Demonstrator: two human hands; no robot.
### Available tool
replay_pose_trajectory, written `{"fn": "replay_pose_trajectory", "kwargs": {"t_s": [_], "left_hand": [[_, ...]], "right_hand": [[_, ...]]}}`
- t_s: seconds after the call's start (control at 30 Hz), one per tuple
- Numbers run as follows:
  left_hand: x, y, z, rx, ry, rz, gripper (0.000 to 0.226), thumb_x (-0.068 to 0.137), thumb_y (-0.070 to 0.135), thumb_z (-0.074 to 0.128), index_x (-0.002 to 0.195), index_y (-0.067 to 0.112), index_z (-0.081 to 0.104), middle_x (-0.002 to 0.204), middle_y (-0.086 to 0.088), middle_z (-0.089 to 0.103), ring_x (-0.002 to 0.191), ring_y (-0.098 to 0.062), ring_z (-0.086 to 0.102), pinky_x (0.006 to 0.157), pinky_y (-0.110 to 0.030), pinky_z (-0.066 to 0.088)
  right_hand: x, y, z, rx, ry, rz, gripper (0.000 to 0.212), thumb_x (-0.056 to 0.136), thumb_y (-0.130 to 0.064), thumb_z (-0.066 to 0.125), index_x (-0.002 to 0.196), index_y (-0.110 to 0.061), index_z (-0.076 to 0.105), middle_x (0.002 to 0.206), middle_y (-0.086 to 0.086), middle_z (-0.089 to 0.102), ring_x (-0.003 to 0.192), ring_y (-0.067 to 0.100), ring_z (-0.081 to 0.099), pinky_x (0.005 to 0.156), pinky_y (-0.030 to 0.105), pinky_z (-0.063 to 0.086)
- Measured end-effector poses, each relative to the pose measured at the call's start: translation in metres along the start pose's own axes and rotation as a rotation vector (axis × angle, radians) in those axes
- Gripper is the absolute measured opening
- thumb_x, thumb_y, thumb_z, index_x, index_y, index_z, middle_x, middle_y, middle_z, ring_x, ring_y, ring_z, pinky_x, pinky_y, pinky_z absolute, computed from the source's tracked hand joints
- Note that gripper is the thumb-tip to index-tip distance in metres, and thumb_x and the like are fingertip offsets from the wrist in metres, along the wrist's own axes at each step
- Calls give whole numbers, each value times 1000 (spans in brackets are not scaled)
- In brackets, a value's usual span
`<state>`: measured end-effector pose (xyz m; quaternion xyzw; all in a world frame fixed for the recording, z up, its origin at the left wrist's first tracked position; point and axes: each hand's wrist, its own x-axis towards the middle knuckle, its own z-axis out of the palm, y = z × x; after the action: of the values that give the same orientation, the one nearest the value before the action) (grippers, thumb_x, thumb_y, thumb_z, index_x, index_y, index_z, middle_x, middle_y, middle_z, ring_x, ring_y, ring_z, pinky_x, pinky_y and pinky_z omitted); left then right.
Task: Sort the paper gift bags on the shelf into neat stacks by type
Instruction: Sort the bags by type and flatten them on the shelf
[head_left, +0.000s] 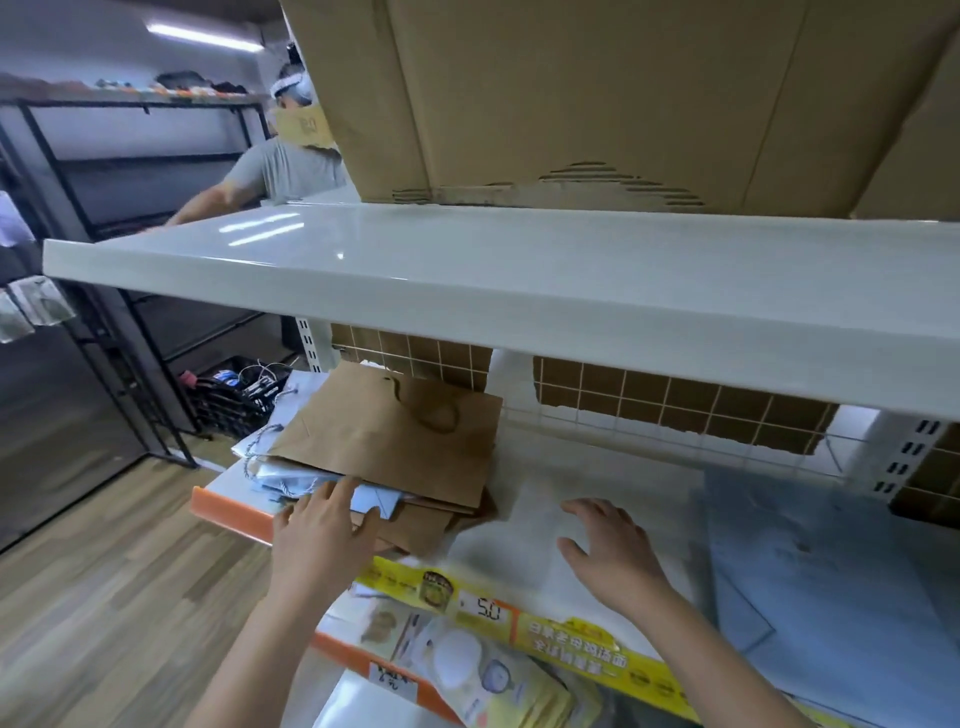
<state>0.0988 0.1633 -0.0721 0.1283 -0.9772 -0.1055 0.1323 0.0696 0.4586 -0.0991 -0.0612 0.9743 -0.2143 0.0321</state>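
On shelf (613, 467), brown bag (395, 441) lies flat (handles rearward).

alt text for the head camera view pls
A person's left hand touches a mixed pile of flat brown paper gift bags and pale blue ones on a white shelf; the right hand rests open beside it. Light blue bags lie to the right.

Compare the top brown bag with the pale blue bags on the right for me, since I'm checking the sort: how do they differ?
The brown bag is kraft brown; the pale blue bags are light blue. The brown one tops a messy mixed pile by the left hand, lying askew; the blue ones lie right of the right hand. The brown one's cord handle shows; no handle shows on the blue. Both lie flat on the shelf.
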Motion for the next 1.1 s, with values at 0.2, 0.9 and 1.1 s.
{"fn": "replay_pose_trajectory", "kwargs": {"t_s": [0.2,0.9,1.1], "left_hand": [[49,-32,7,-14,27,-80,50,91,49,50,133,22,50,134,-2,54,125,-26,46,100,-42,33],[183,-87,40,-45,-204,-67,69,80,59,62,121,5,48,122,-13,58,115,-32,55,90,-38,41],[200,-102,19,-768,-162,-13,16,87,7,63,81,8,48,80,-14,60,87,-37,58,66,-34,33]], "right_hand": [[21,-20,16,-3,19,52,43,97,-36,45,139,-28,40,146,-6,38,134,18,36,107,33,30],[47,-124,72,17,197,398,38,95,-37,46,132,-26,46,135,-4,46,127,18,41,99,31,36],[49,-134,77,71,235,417,38,95,-34,48,132,-26,46,137,-5,45,130,18,40,100,31,35]]}}
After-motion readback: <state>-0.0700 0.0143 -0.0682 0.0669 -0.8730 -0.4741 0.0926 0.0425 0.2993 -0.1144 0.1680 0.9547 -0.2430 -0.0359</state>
